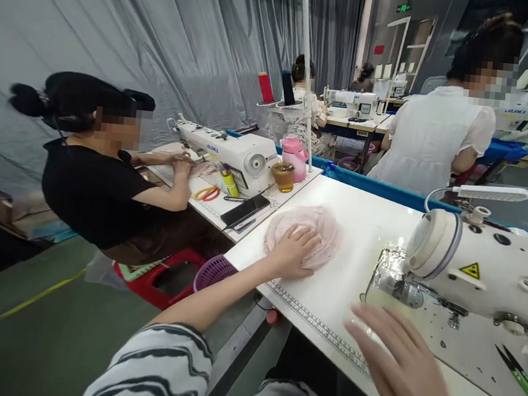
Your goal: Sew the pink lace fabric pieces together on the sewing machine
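A round, gathered piece of pale pink fabric [330, 232] lies on the white sewing table [360, 198]. My left hand [294, 251] rests flat on its near side, fingers stretched out over the folds. Slightly blurred, my right hand [398, 360] hovers near the table's front edge, its fingers extended and nothing in them. It is closest to the sewing machine [481, 269], whose metal needle area [396, 282] is just beyond the fingertips. A printed ruler strip [317, 324] runs along the table's near edge between my hands.
Green-handled snips [524, 379] lie at right. On the adjoining left table are a phone [244, 212], a cup of brown drink [283, 177], a pink jug [294, 157] and another sewing machine [231, 154], where a person in black [92, 187] works. Below sits a purple basket [214, 272].
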`<state>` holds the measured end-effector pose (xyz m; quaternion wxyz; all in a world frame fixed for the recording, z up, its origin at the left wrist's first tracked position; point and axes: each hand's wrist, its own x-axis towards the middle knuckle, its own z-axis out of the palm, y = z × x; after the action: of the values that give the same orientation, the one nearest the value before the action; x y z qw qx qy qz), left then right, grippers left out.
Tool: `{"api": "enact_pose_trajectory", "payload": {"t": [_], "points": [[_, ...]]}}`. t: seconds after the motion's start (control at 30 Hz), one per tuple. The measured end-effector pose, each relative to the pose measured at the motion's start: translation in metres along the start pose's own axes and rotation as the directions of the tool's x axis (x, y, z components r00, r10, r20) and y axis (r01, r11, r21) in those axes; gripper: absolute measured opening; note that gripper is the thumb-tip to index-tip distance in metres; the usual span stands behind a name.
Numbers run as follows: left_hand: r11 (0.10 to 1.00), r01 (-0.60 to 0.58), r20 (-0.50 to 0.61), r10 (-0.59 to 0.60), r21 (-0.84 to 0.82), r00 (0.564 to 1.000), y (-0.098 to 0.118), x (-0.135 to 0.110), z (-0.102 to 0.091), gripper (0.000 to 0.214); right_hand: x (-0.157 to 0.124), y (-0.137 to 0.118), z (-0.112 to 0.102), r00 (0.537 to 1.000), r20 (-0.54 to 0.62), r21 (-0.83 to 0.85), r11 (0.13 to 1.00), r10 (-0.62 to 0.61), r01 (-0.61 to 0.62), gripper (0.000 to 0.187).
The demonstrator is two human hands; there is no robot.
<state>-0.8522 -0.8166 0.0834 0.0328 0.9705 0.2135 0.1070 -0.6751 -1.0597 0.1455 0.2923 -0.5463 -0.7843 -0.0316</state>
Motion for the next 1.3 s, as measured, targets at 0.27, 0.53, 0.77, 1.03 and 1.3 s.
{"api": "enact_pose_trajectory", "payload": {"t": [0.27, 0.53, 0.77, 1.03, 1.3], "points": [[0.999, 0.005, -0.099, -0.009, -0.038, 0.995, -0.024, -0.025, -0.01, 0.08, 0.238, 0.091, 0.132, 0.956, 0.243, 0.151, 0.967, 0.164, -0.204, 0.036], [0.751, 0.438, -0.064, -0.534, -0.495, 0.843, -0.051, -0.045, 0.015, 0.073, 0.226, 0.12, 0.171, 0.854, 0.435, 0.197, 0.895, 0.286, -0.4, 0.043], [0.84, 0.106, 0.01, -0.119, -0.533, 0.993, -0.061, -0.035, -0.003, 0.073, 0.146, 0.105, 0.11, 0.788, 0.307, 0.09, 0.808, 0.534, -0.583, 0.056], [0.847, -0.512, -0.032, 0.513, -0.143, 0.858, -0.037, -0.06, -0.002, 0.058, 0.144, 0.105, 0.116, 0.878, 0.424, 0.413, 0.816, 0.221, -0.405, 0.048], [0.864, -0.384, 0.178, 0.455, -0.326, 0.872, -0.037, -0.099, 0.017, 0.043, 0.118, 0.072, 0.128, 0.828, 0.49, 0.466, 0.721, 0.272, -0.512, 0.049]]}}
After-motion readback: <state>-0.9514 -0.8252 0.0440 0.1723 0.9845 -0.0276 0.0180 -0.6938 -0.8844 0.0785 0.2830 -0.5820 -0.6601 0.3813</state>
